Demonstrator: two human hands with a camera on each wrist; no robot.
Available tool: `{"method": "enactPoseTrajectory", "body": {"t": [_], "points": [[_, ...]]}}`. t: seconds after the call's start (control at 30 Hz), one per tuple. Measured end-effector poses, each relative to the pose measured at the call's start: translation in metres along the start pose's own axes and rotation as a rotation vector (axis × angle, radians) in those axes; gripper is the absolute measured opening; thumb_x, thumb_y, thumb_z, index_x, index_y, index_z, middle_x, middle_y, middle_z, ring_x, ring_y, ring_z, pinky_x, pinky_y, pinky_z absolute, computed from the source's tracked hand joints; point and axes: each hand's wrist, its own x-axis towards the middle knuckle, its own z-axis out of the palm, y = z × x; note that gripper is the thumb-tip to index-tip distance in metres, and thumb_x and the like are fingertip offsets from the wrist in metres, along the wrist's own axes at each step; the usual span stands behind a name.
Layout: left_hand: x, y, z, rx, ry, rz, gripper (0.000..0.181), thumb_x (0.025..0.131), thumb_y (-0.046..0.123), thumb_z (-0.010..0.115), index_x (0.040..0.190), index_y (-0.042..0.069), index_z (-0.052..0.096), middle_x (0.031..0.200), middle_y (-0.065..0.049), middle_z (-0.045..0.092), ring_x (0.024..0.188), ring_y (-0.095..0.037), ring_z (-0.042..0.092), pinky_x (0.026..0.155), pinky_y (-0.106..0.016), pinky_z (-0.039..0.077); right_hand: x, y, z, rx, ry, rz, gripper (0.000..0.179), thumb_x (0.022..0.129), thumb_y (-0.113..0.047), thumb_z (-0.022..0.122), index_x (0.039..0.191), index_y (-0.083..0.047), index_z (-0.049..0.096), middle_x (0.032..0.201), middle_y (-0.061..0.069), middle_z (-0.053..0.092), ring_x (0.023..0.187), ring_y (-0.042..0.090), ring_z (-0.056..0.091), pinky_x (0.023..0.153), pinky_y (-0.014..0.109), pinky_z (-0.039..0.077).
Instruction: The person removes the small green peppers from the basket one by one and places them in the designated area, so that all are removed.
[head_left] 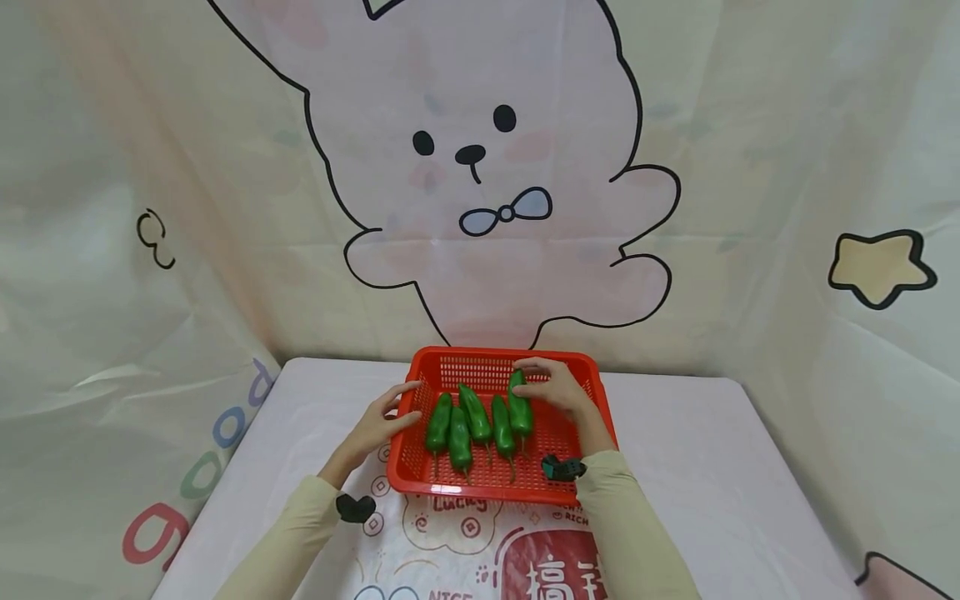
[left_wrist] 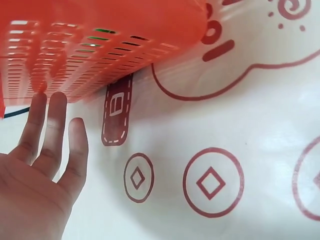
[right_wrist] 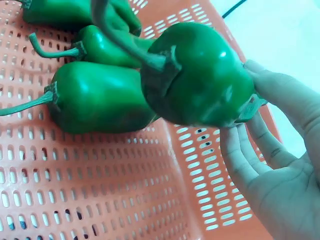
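A red plastic basket (head_left: 480, 492) with slotted walls holds several green peppers (head_left: 460, 440). My right hand (head_left: 558, 390) pinches one green pepper (right_wrist: 200, 75) by its far end, between thumb and fingers. That pepper is raised above the basket's floor, its stem pointing back toward my wrist. Beside the basket's left wall is my left hand (head_left: 378, 425), its fingers (left_wrist: 56, 125) extended up to the outer side. In the left wrist view the fingertips look to be at the slotted wall, and the thumb is out of sight.
The basket stands on a white table (head_left: 675, 467) covered partly by a printed sheet (head_left: 450, 542) with red drawings. Behind it hangs a cloth backdrop (head_left: 480, 275) with a cartoon bear. A dark wrist strap piece (head_left: 562, 468) shows at the right sleeve.
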Motion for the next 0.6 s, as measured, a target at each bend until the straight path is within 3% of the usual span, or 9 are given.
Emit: {"method": "enactPoseTrajectory", "body": {"t": [0.2, 0.5, 0.6], "points": [[-0.002, -0.004, -0.001, -0.048, 0.022, -0.014, 0.059, 0.096, 0.022, 0.072, 0.151, 0.022, 0.049, 0.145, -0.018, 0.05, 0.121, -0.038, 0.054, 0.088, -0.046, 0.057, 0.001, -0.005, 0.001, 0.07, -0.026, -0.018, 0.048, 0.09, -0.007, 0.079, 0.134, -0.001, 0.063, 0.138, 0.02, 0.053, 0.129, 0.037, 0.047, 0.092, 0.048, 0.055], [-0.004, -0.002, 0.002, -0.029, 0.056, -0.019, 0.056, 0.099, 0.016, 0.069, 0.151, 0.014, 0.048, 0.14, -0.024, 0.052, 0.117, -0.04, 0.057, 0.085, -0.05, 0.058, -0.007, -0.013, -0.001, 0.199, -0.076, 0.027, 0.051, 0.091, -0.005, 0.077, 0.137, 0.003, 0.058, 0.14, 0.023, 0.048, 0.125, 0.041, 0.05, 0.094, 0.049, 0.054], [-0.008, 0.011, 0.003, -0.015, 0.039, -0.024, 0.056, 0.1, 0.013, 0.067, 0.151, 0.009, 0.046, 0.137, -0.027, 0.053, 0.113, -0.04, 0.058, 0.085, -0.052, 0.058, -0.009, -0.019, -0.006, 0.243, -0.077, 0.042, 0.051, 0.092, -0.005, 0.075, 0.138, 0.004, 0.056, 0.141, 0.023, 0.047, 0.119, 0.037, 0.056, 0.092, 0.051, 0.054]]}}
